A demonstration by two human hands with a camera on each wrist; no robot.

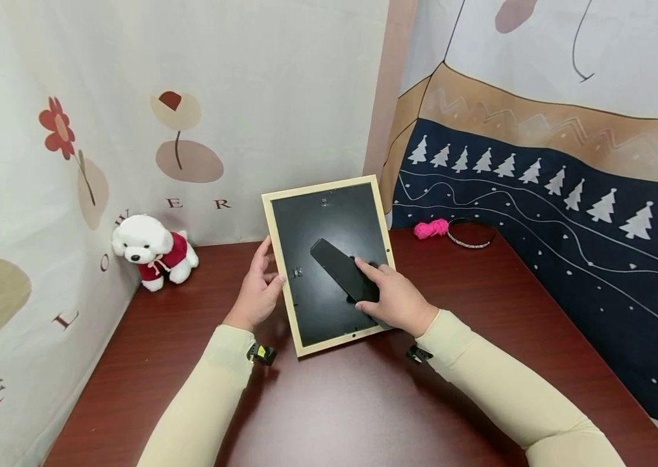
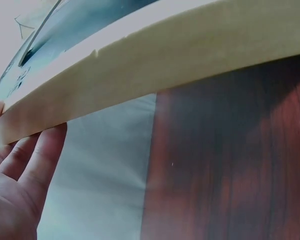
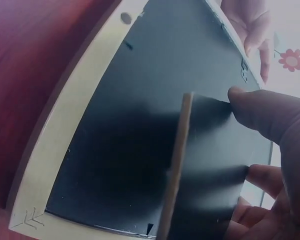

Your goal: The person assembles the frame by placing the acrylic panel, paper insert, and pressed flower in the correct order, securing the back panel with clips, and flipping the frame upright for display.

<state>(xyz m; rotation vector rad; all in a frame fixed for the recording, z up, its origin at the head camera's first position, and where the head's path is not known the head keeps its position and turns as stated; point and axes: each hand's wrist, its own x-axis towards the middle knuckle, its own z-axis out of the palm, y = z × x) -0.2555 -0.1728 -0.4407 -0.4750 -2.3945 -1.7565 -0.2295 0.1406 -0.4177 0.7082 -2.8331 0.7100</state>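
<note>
A picture frame (image 1: pixel 291 305) with a pale wooden border and black backing faces me with its back, tilted above the table. My left hand (image 1: pixel 259 288) grips its left edge, the thumb on the border and the fingers behind, as the left wrist view shows at the wooden border (image 2: pixel 120 70). From the backing a black easel stand (image 1: pixel 337 266) sticks out at a slant. My right hand (image 1: pixel 402 298) pinches this stand by its edges; in the right wrist view the thumb and fingers of the hand (image 3: pixel 290 130) lie on opposite sides of the stand (image 3: pixel 205 165).
A white plush dog (image 1: pixel 156 250) in a red outfit sits at the table's back left. Towards the back right lie a bright pink bundle (image 1: pixel 431 228) and a dark headband-like ring (image 1: pixel 469 245). Patterned cloth (image 1: pixel 300 97) hangs behind the reddish-brown table (image 1: pixel 329 415).
</note>
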